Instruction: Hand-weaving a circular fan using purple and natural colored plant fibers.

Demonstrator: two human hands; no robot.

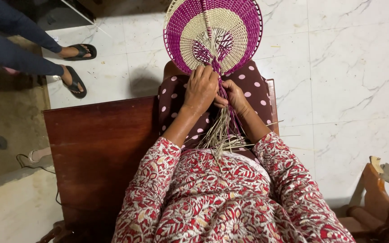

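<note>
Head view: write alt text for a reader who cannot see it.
Seated on a wooden bench, a person grips the loose straw strands of a round purple-and-cream woven fan with left hand and right hand. Another person's sandalled feet stand nearby.

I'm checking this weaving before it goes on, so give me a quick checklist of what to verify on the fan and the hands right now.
1. Left hand gripping the strands at the fan's base: ok.
2. Right hand on the strand bundle: ok.
3. Woven fan resting flat over the lap: ok.
4. Loose strand ends untangled: cannot tell.
5. Purple and natural rings even: ok.
6. Bystander's feet away from the fan: ok.
</note>
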